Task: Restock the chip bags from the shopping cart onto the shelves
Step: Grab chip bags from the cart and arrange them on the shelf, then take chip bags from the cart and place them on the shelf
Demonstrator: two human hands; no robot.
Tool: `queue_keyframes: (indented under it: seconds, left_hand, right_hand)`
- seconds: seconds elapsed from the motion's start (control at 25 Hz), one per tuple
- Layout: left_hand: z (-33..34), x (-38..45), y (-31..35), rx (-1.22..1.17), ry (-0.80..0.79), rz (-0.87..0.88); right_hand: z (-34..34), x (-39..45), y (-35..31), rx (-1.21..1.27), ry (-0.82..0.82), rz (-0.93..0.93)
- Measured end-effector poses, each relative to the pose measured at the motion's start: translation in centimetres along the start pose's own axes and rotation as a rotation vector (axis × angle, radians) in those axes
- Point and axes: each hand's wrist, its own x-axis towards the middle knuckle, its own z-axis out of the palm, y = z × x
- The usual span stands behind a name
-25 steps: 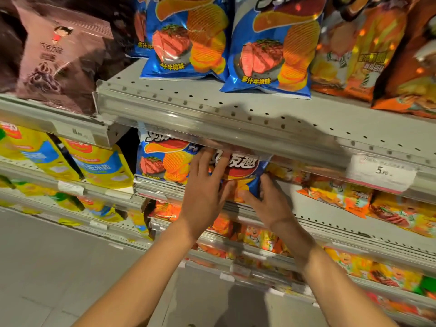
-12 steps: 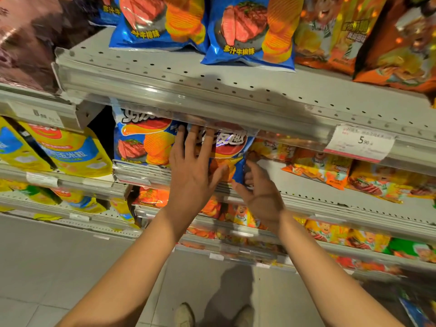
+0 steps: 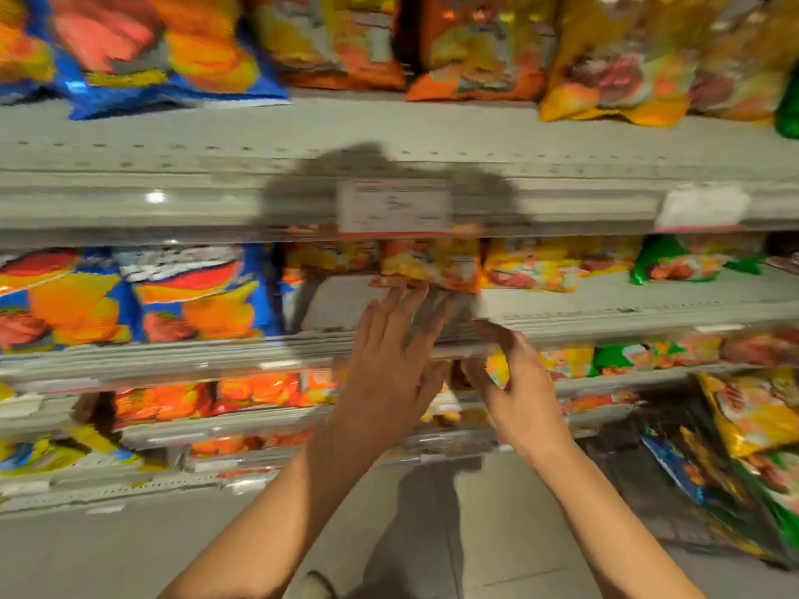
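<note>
Blurred blue chip bags [image 3: 142, 296] with orange chips printed on them stand upright at the left of the middle shelf [image 3: 605, 309]; orange-yellow bags [image 3: 432, 268] sit further back; more bags lie heaped in the shopping cart [image 3: 743, 460] at lower right.

A shop aisle; tiered metal shelves [image 3: 389, 136] of chip bags [image 3: 164, 49]; price tags [image 3: 393, 207] on rails.
</note>
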Motion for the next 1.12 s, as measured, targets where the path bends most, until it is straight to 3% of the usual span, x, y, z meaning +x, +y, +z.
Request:
queue_keyframes:
  seconds: [0.32, 0.52, 0.76, 0.96, 1.12]
  left_hand:
    - [17.8, 8.8, 20.0, -0.196, -0.36, 0.124]
    - [29.2, 10.5, 30.9, -0.236, -0.706, 0.295]
    - [38.0, 13.7, 39.4, -0.371, -0.798, 0.404]
    - [48.0, 19.9, 42.7, -0.377, -0.942, 0.343]
    - [56.9, 25.2, 44.2, -0.315, -1.084, 0.136]
  right_hand:
    - [-19.1, -9.9, 19.3, 0.049, 0.234, 0.373]
    - [-29.1, -15.8, 29.4, 0.097, 0.349, 0.612]
    - [-35.3, -19.2, 38.3, 0.165, 0.505, 0.832]
    - [-39.3, -19.6, 44.1, 0.197, 0.526, 0.967]
    - [-44.9, -18.3, 48.6, 0.194, 0.58, 1.096]
